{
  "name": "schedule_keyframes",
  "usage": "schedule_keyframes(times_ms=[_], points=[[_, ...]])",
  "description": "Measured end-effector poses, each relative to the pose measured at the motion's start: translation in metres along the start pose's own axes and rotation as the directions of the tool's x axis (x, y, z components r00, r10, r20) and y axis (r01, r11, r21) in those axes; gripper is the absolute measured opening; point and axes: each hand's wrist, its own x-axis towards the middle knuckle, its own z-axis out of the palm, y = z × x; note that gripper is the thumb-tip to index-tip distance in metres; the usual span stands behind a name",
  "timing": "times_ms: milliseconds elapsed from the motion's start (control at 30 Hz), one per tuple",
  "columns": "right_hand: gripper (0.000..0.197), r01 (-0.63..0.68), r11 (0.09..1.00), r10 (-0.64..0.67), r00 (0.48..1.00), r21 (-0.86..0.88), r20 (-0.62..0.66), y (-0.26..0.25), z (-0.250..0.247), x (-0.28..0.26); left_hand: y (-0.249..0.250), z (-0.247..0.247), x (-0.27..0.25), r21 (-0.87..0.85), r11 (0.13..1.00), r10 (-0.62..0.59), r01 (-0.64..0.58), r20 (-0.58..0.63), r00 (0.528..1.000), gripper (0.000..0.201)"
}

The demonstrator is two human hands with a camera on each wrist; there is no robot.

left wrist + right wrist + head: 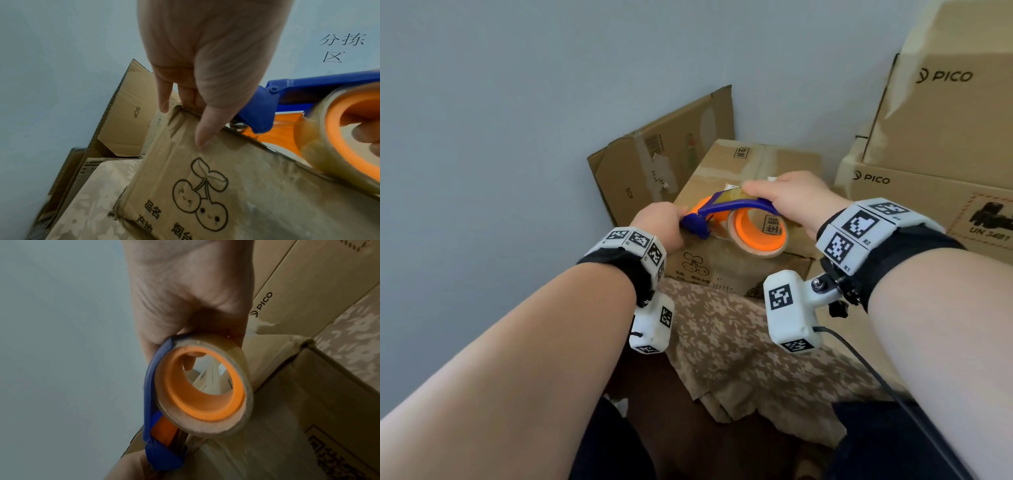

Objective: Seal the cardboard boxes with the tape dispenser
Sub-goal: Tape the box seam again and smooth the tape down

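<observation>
Item: blue-and-orange plastic tape dispenser (736,219), loaded with a roll of clear packing tape (207,391) on an orange core, held low over the near left edge of the top of a worn brown cardboard box (753,171) printed with a cherry motif on its front face. Right hand (791,195): wrapped over the blue handle, a fingertip seen inside the orange core in the right wrist view; the dispenser is gripped firmly. Left hand (661,222): placed at the box's near left corner beside the blue cutter head, fingers straight and thumb laid down the front face; nothing is clasped, and whether the tape's free end is pinned under the fingers cannot be told. Box location: on a floral-patterned cloth (722,342), with a flattened cardboard sheet (664,154) leaning on the wall behind and two PICO-branded cartons (928,137) stacked to the right. Step judged in hand: a strip being anchored or begun at the box edge. Handling notes: the tape end is to be lapped down onto the front face and pressed flat before any pull is made; the cutter head is to be kept low and tilted so that the tape is laid flat; the run is to be drawn straight along the flap seam, which appears to carry old tape; the box is to be steadied throughout, as the cloth beneath may let it slide; fingers are to be kept off the serrated blade.
</observation>
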Motion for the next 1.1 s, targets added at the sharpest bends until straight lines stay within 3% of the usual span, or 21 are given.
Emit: schedule_keyframes(times_ms=[167, 367, 400, 500, 533, 633, 967, 1100], points=[[0.038, 0.019, 0.999, -0.022, 0.998, 0.044, 0.06, 0.007, -0.008, -0.004, 0.005, -0.002, -0.001, -0.023, 0.998, -0.05, 0.05, 0.033, 0.998, 0.03], [0.036, 0.093, 0.995, -0.089, 0.99, -0.034, 0.111, 0.011, -0.014, -0.007, 0.012, -0.002, -0.003, 0.005, 0.997, -0.078, 0.078, 0.011, 0.997, 0.007], [0.036, 0.104, 0.993, -0.098, 0.988, -0.05, 0.118, 0.012, -0.016, -0.008, 0.014, -0.002, -0.003, 0.02, 0.996, -0.089, 0.089, 0.02, 0.996, 0.01], [0.036, 0.117, 0.989, -0.107, 0.988, -0.091, 0.112, 0.017, -0.028, -0.01, 0.016, -0.004, -0.002, 0.136, 0.986, -0.108, 0.094, 0.101, 0.989, 0.055], [0.035, 0.115, 0.988, -0.103, 0.988, -0.1, 0.112, 0.021, -0.035, -0.011, 0.018, -0.006, -0.002, 0.171, 0.981, -0.112, 0.087, 0.143, 0.983, 0.062], [0.039, 0.118, 0.981, -0.098, 0.987, -0.153, 0.129, 0.031, -0.055, -0.012, 0.023, -0.01, 0.0, 0.203, 0.975, -0.126, 0.086, 0.192, 0.973, 0.066], [0.044, 0.142, 0.976, -0.131, 0.988, -0.163, 0.078, 0.045, -0.054, -0.009, 0.02, 0.001, 0.001, 0.105, 0.988, -0.124, 0.112, 0.116, 0.985, 0.072], [0.042, 0.163, 0.962, -0.149, 0.986, -0.221, 0.078, 0.043, -0.052, -0.005, 0.02, 0.004, -0.001, 0.133, 0.988, -0.101, 0.081, 0.152, 0.983, 0.079]])
